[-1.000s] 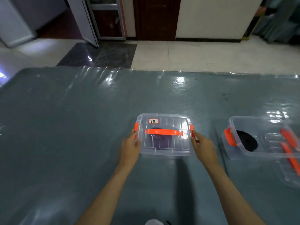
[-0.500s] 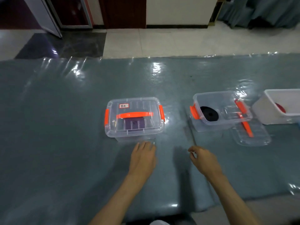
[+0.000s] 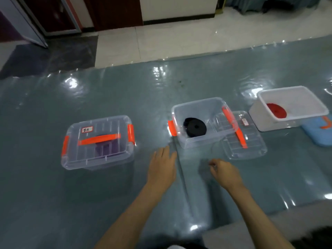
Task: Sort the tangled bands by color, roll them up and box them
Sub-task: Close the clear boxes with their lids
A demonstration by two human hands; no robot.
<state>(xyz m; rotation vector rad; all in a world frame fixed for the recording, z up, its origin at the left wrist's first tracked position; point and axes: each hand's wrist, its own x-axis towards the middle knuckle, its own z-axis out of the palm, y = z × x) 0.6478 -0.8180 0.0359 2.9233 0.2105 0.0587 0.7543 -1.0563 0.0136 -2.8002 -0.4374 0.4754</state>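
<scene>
A lidded clear box (image 3: 98, 141) with orange latches holds a purple roll and stands at the left. To its right an uncovered clear box (image 3: 201, 123) holds a rolled black band (image 3: 195, 127), with its clear lid (image 3: 244, 139) leaning beside it. A white box (image 3: 291, 107) at the far right contains a red roll (image 3: 276, 110). My left hand (image 3: 162, 166) hovers flat with straight fingers just below the uncovered box. My right hand (image 3: 224, 170) is loosely curled and holds nothing.
Glossy grey plastic sheeting (image 3: 53, 186) covers the table. A blue lid (image 3: 318, 130) with an orange handle lies at the right edge beside the white box. The table's near edge shows at bottom right; tiled floor lies beyond the far edge.
Both hands let go of the lidded box's latches and moved right toward the uncovered box with the black roll. The view swung right, bringing the white box and blue lid into sight.
</scene>
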